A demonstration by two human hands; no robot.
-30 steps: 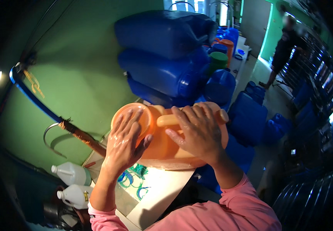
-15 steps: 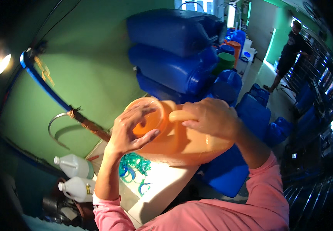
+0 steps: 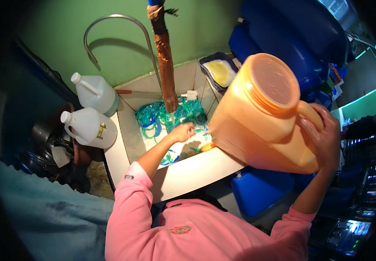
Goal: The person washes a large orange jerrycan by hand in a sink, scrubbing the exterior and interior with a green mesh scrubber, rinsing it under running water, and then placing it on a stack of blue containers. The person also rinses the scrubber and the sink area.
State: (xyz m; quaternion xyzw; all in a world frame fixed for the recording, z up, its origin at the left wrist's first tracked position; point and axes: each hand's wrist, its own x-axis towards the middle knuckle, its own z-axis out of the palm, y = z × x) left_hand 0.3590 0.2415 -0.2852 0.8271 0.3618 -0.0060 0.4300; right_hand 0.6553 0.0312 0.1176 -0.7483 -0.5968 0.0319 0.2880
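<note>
My right hand (image 3: 325, 132) grips the side handle of a large orange plastic jug (image 3: 275, 130), which leans at the right of a tiled sink (image 3: 129, 130). The jug's round mouth points up. My left hand (image 3: 183, 132) is down in the sink, fingers curled in; what is in them, if anything, cannot be made out. Around it lies green and blue netting (image 3: 153, 115). Close to this hand, an orange piece (image 3: 207, 147) rests at the sink's near edge. A hose wrapped in brown material (image 3: 166, 65) hangs over the sink.
Two whitish plastic jugs (image 3: 94, 128) stand left of the sink. A dark tray with a yellow sponge (image 3: 220, 73) sits at the back corner. Large blue containers (image 3: 292, 39) crowd the right; another blue container (image 3: 262, 191) is below the rim. A curved metal pipe (image 3: 118, 17) arches behind.
My left hand has left the jug's mouth and reached down into the sink. The jug, still held by my right hand, now appears farther right and more upright. The view has turned toward the sink.
</note>
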